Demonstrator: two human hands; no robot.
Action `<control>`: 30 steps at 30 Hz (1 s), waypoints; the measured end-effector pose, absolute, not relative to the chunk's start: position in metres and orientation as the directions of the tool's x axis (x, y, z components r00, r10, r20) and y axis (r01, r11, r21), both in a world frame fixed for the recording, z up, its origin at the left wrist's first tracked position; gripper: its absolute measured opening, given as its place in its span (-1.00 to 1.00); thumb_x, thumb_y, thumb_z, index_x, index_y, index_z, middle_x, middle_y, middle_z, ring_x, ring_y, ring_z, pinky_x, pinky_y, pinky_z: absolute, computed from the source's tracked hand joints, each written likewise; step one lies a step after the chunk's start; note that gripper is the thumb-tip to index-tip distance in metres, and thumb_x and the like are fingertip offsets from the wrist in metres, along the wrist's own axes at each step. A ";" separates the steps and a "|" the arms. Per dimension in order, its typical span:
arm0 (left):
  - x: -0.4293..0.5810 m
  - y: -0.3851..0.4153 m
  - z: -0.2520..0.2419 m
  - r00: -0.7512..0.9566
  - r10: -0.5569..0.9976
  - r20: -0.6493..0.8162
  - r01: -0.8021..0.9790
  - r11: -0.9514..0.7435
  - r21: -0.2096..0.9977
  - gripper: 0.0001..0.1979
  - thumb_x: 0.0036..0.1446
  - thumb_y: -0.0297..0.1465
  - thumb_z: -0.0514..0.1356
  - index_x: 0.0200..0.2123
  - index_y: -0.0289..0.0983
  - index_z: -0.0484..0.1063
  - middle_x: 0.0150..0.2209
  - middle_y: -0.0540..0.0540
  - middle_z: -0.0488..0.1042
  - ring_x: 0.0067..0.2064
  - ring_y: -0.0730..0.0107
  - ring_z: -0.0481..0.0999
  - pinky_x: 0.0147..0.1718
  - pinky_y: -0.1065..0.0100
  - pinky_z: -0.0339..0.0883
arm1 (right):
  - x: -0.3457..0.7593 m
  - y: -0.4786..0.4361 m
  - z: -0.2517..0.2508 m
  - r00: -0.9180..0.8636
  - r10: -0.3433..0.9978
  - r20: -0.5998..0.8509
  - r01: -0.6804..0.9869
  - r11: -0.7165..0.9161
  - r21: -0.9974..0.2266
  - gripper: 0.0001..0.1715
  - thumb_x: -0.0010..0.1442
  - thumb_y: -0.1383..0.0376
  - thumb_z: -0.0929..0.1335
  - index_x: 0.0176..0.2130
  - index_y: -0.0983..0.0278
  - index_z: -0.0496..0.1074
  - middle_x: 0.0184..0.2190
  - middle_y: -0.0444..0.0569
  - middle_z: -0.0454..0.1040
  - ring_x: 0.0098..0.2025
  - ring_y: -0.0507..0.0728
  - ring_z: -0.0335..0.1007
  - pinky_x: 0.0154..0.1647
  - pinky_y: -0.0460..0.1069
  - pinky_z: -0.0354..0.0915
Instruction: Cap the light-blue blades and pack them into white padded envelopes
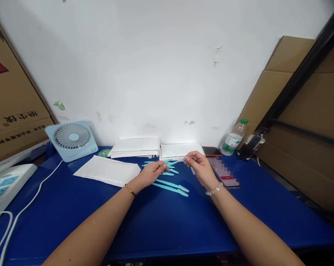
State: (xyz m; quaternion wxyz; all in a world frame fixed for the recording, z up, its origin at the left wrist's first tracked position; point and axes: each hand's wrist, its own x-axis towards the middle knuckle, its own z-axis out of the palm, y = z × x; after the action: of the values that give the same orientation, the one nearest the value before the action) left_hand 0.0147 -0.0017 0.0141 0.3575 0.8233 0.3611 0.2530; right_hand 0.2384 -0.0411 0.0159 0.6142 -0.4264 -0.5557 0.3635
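Blue table (pixel 167 225), turquoise sticks (pixel 169 184), white packets (pixel 107 170), pale-blue fan (pixel 74 137), phone (pixel 228 181), green-capped bottle (pixel 232 142)

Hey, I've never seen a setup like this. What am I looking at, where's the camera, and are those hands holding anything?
There's no machine here, just a person's bare hands, seen from a camera worn on their head, looking forward and down. On the blue table lie slim turquoise sticks around the left hand, with white packets beyond and to the left. A light-blue fan stands at left; a phone and two bottles are at right. The left hand and right hand both have their fingertips pinched together, but I can't make out whether either holds something.
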 end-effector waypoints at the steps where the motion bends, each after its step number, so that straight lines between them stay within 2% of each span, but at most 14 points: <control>1: 0.015 -0.002 0.015 0.613 0.775 0.156 0.411 -0.481 0.774 -0.50 0.24 -0.07 -0.14 -0.27 -0.27 0.47 -0.48 0.00 0.33 -0.43 0.43 0.30 -0.44 0.45 0.17 | 0.238 -0.041 0.016 0.121 0.921 0.371 0.030 0.370 -0.929 -0.76 0.06 0.14 0.41 -0.33 0.24 0.38 -0.46 -0.11 0.37 -0.41 0.04 0.28 -0.39 -0.07 0.24; 7: 0.017 -0.004 0.016 0.618 0.774 0.138 0.424 -0.476 0.770 -0.46 0.23 -0.03 -0.15 -0.26 -0.28 0.47 -0.51 0.01 0.27 -0.46 0.45 0.25 -0.49 0.46 0.13 | 0.235 -0.042 0.014 0.122 0.923 0.365 0.002 0.368 -0.930 -0.75 0.05 0.15 0.42 -0.33 0.25 0.38 -0.47 -0.12 0.38 -0.43 0.02 0.27 -0.39 -0.08 0.23; 13: 0.018 -0.006 0.015 0.652 0.746 0.137 0.404 -0.495 0.769 -0.51 0.24 -0.07 -0.12 -0.27 -0.27 0.46 -0.50 0.03 0.29 -0.48 0.49 0.22 -0.49 0.46 0.11 | 0.228 -0.045 0.013 -0.049 0.956 0.289 0.039 0.290 -0.956 -0.76 0.01 0.16 0.45 -0.39 0.27 0.42 -0.48 -0.12 0.44 -0.42 0.02 0.31 -0.33 -0.06 0.25; 16: 0.018 -0.009 0.016 0.697 0.707 0.120 0.392 -0.517 0.761 -0.55 0.25 -0.11 -0.12 -0.29 -0.26 0.45 -0.41 0.00 0.38 -0.45 0.48 0.28 -0.45 0.46 0.15 | 0.237 -0.044 0.018 -0.149 0.960 0.238 0.139 0.259 -0.956 -0.75 0.03 0.14 0.43 -0.37 0.28 0.45 -0.45 -0.09 0.48 -0.42 0.04 0.33 -0.32 -0.04 0.26; 19: 0.020 -0.014 0.015 0.733 0.662 0.155 0.394 -0.599 0.697 -0.62 0.24 -0.15 -0.05 -0.33 -0.26 0.44 -0.35 -0.03 0.44 -0.34 0.41 0.37 -0.34 0.43 0.21 | 0.260 -0.040 0.025 -0.031 0.962 0.270 0.322 0.266 -0.909 -0.70 0.08 0.09 0.37 -0.32 0.28 0.46 -0.43 -0.07 0.49 -0.45 0.04 0.32 -0.38 -0.05 0.25; 21: 0.021 -0.017 0.014 0.752 0.641 0.157 0.420 -0.648 0.635 -0.67 0.20 -0.16 0.02 -0.35 -0.26 0.45 -0.36 -0.04 0.45 -0.29 0.37 0.40 -0.31 0.42 0.21 | 0.277 -0.037 0.027 0.065 0.945 0.320 0.527 0.240 -0.815 -0.70 0.10 0.10 0.34 -0.36 0.29 0.46 -0.48 -0.07 0.48 -0.47 0.05 0.31 -0.43 -0.07 0.20; 24: 0.021 -0.016 0.012 0.741 0.652 0.157 0.468 -0.671 0.576 -0.74 0.14 -0.18 0.10 -0.32 -0.23 0.46 -0.33 -0.05 0.46 -0.27 0.36 0.42 -0.31 0.42 0.23 | 0.292 -0.033 0.023 0.066 0.957 0.282 0.827 0.106 -0.553 -0.77 0.09 0.18 0.33 -0.46 0.29 0.46 -0.53 -0.06 0.48 -0.48 0.07 0.32 -0.46 -0.07 0.14; 27: 0.016 -0.009 0.010 0.635 0.746 0.200 0.590 -0.635 0.498 -0.79 0.12 -0.23 0.13 -0.27 -0.22 0.45 -0.26 -0.06 0.45 -0.24 0.34 0.44 -0.28 0.41 0.25 | 0.290 -0.031 0.015 0.070 0.985 0.160 0.951 -0.017 -0.307 -0.81 0.00 0.19 0.39 -0.47 0.27 0.47 -0.47 -0.01 0.51 -0.42 0.11 0.38 -0.47 -0.07 0.10; 30: 0.010 0.001 0.007 0.553 0.815 0.172 0.720 -0.571 0.394 -0.83 0.06 -0.29 0.19 -0.27 -0.22 0.46 -0.23 -0.08 0.45 -0.20 0.29 0.44 -0.27 0.38 0.24 | 0.279 -0.031 0.009 0.049 0.995 0.081 0.987 -0.036 -0.156 -0.87 -0.01 0.23 0.39 -0.44 0.26 0.48 -0.39 0.02 0.53 -0.35 0.15 0.41 -0.48 -0.07 0.07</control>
State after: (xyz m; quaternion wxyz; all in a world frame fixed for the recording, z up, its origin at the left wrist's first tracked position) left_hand 0.0100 0.0011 0.0071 0.1404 0.8699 0.4413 0.1699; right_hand 0.2794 -0.0313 0.0090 0.0848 -0.7193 -0.6890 0.0248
